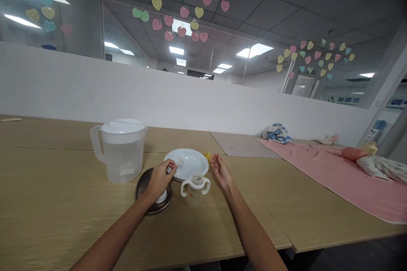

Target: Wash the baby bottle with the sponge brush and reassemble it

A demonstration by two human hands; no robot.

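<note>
My left hand (161, 180) is closed in a pinch over the left rim of a white bowl (197, 163). A small clear piece (180, 161) shows just past its fingertips; I cannot tell if it is held or lies in the bowl. Under that hand is a dark metal tray (144, 184) with a white round part (161, 197) in it. My right hand (221, 171) is open, fingers loosely curled, beside a yellow object (208, 156) at the bowl's right edge. Between my hands stands a clear baby bottle (194, 190) with two white handles and no lid.
A lidded clear plastic pitcher (124, 156) holding water stands left of the tray. To the right, a pink cloth (333, 173) bears a doll (365, 159). A blue and white cloth (276, 133) lies by the white wall (190, 106) behind the table (63, 211).
</note>
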